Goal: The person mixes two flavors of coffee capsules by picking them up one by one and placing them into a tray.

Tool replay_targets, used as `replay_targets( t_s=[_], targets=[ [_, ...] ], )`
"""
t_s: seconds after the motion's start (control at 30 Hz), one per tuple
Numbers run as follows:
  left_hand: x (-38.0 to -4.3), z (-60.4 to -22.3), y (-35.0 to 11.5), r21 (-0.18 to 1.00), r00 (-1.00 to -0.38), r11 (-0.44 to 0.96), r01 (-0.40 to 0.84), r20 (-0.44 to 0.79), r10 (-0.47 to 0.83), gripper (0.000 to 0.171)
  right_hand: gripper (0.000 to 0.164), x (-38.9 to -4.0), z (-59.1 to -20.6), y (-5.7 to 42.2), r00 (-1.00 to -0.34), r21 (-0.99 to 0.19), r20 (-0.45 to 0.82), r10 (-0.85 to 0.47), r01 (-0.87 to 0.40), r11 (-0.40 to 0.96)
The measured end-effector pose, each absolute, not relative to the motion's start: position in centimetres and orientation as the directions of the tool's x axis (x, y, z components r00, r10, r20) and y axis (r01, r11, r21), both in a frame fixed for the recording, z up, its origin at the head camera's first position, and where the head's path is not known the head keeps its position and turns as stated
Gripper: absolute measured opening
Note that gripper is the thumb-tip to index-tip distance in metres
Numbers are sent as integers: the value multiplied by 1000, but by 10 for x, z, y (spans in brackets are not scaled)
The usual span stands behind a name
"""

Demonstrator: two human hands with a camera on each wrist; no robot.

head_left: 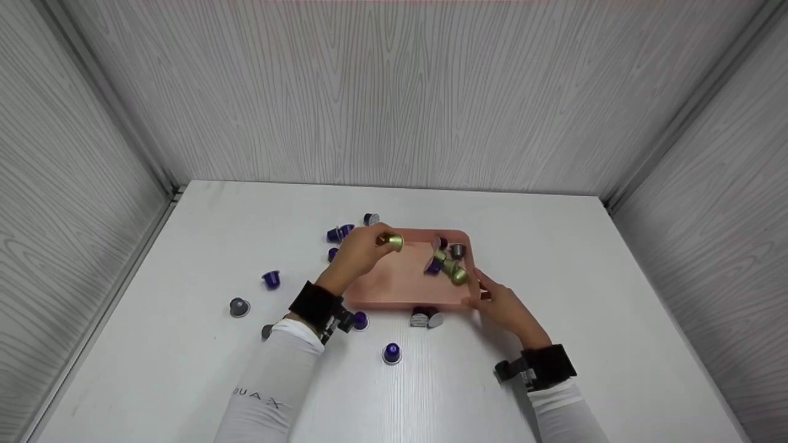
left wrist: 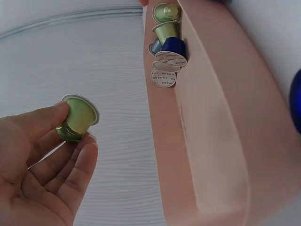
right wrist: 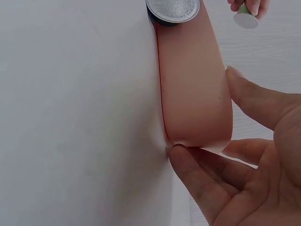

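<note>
My left hand (head_left: 360, 251) pinches a green coffee capsule (head_left: 396, 242) between thumb and fingers, held above the pink tray (head_left: 388, 280). The left wrist view shows that capsule (left wrist: 79, 117) tilted, its wide rim facing up and away from the palm. With my right hand (head_left: 508, 311) I grip the tray's near right corner; in the right wrist view the thumb (right wrist: 247, 94) presses the upper edge and the fingers reach the bottom edge. Inside the tray, green capsules (head_left: 458, 275), a purple capsule (head_left: 433, 266) and a dark grey capsule (head_left: 457, 250) lie in a cluster at the right end.
Purple capsules (head_left: 271, 279) and grey ones (head_left: 239, 307) lie scattered on the white table (head_left: 554, 246) left of the tray. Two capsules (head_left: 419, 318) lie against its front wall, and one purple capsule (head_left: 391, 352) stands nearer me. Wood-grain panels (head_left: 381, 92) enclose the table.
</note>
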State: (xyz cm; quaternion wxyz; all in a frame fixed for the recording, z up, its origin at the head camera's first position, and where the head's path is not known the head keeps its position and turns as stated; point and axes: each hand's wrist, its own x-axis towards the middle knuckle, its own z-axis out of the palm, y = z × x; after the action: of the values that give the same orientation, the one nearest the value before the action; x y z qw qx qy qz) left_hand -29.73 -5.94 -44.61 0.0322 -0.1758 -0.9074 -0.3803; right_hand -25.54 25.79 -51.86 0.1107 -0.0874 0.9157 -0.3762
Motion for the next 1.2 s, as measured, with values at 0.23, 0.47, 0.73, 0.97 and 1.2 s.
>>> replay_targets(
  t_s=[0.23,0.47,0.73,0.97,1.2],
  targets=[
    [-317,-446,-48,699,-950,648,301,157,271,28,80,-255,-517,258,-957,-705,-137,-254,-86,704],
    [-335,-454,-40,739,-955,613,279,151,254,27,79,-254,-516,258,-958,-708,-121,-260,-101,699],
    [-349,-464,-29,756,-957,595,272,145,253,25,80,-253,-517,257,-961,-705,-136,-240,-76,705],
    [-357,-473,-22,756,-961,607,245,103,258,22,81,-253,-520,257,-963,-714,-143,-228,-58,697],
    [-359,-487,-21,754,-961,623,207,39,273,18,83,-251,-520,257,-965,-708,-127,-232,-76,702]
  ],
)
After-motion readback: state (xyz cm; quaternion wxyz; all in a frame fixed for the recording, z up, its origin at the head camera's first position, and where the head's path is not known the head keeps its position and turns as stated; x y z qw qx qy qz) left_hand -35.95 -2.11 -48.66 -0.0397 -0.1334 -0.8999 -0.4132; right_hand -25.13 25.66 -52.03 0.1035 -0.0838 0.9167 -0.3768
